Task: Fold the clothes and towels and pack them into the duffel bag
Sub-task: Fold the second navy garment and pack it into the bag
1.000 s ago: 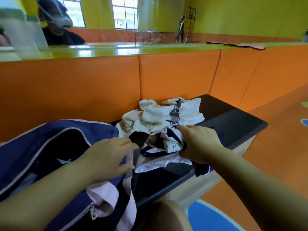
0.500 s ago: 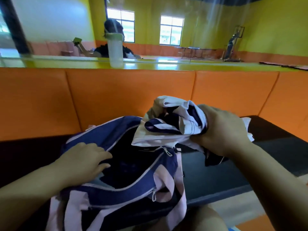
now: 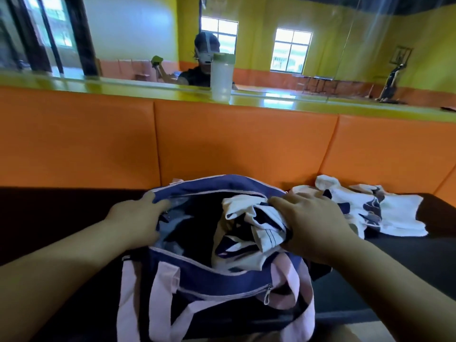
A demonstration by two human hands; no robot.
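Head view looks down on an orange padded backrest [image 3: 222, 144] running the whole width behind a dark bench [image 3: 419, 257]. On the bench, at the centre, stands the navy duffel bag [image 3: 209, 277] with pale pink straps [image 3: 162, 292], its top zip undone and its mouth gaping. To the right of the bag, just beside it on the seat, lies a loose heap of white clothes [image 3: 385, 213] with dark print, unfolded. A crumpled white and navy garment [image 3: 251, 225] sits in the right half of the bag's mouth, partly inside and partly above the near rim. The right hand [image 3: 313, 223] has its fingers curled round this garment from the right. The left hand [image 3: 135, 218] grips the left end of the bag's opening, fingers over the far rim. On the yellow ledge above the backrest stands a translucent bottle [image 3: 221, 80]. A metal zip pull [image 3: 267, 296] hangs on the bag's front pocket.
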